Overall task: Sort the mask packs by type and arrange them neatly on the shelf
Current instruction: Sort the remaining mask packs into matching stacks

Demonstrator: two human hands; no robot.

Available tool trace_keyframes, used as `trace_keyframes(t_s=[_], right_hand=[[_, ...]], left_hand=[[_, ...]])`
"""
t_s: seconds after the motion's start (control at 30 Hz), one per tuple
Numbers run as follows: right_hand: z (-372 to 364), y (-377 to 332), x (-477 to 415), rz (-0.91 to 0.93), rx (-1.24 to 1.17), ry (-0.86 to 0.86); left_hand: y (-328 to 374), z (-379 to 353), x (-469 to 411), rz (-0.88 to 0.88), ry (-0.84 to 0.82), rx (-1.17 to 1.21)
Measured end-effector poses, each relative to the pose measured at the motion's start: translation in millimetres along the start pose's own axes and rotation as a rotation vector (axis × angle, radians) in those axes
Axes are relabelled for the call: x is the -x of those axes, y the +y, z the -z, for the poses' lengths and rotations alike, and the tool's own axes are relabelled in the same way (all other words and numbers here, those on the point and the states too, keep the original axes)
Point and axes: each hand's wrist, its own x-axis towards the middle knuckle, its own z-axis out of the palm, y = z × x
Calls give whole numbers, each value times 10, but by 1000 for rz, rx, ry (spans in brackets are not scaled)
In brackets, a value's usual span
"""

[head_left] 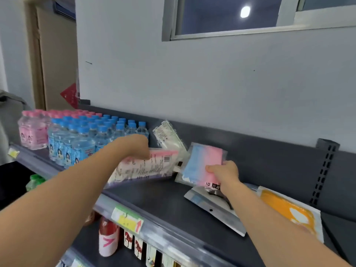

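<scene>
Gripped in curled left hand (137,146): pink-edged white pack (146,166), barcode and print on it too blurred to read, mid-shelf (154,199), just right of blue-capped bottles (86,139). Pinched in right hand (224,173): blue-pink mask pack (202,162), "10" legible at near edge, above flat clear pack (213,211). Farther right, lying flat: orange pack (287,209). Leaning on back panel: second white pack (169,137).

"10" printed on pink-and-blue mask pack (202,164), other print illegible
</scene>
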Motion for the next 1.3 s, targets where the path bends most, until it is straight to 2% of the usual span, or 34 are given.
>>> trace_keyframes(t_s=[0.1,0.27,0.33,0.43,0.5,0.57,0.63,0.7,0.77,0.8,0.9,1.0,1.07,1.17,1.3], right_hand=[[-124,-10,108,-2,-38,50],[-382,-95,334,-57,-144,-26],[-465,-157,400,-115,-284,-74],[-507,-222,444,-194,-411,-133],[-475,-245,448,-237,-446,-197],[-448,-210,414,-211,-302,-207],[-408,-96,343,-169,-114,-128],[-322,-38,309,-167,-66,-80],[-208,-40,279,-155,-72,-83],[-142,-53,269,-141,-69,-89],[42,-77,248,-94,-15,-92],[197,-38,165,-49,140,-50],[264,-14,122,-51,190,-21],[297,4,56,-82,185,7],[299,11,-15,-98,166,31]], left_hand=[[-58,208,-69,-7,84,104],[79,88,-95,-14,249,270],[223,-58,-77,-79,180,400],[420,-265,-21,-153,-137,750],[478,-371,36,-227,-236,733],[487,-456,67,-288,-253,738],[442,-531,38,-298,-252,842],[332,-607,-111,-232,-101,759],[173,-697,-297,-94,79,528],[95,-743,-367,-21,111,427],[-49,-922,-549,116,-20,240],[-24,-1032,-629,-4,-143,221],[11,-996,-625,-64,-66,302],[19,-922,-598,-51,-18,512],[-17,-908,-599,-79,9,501]])
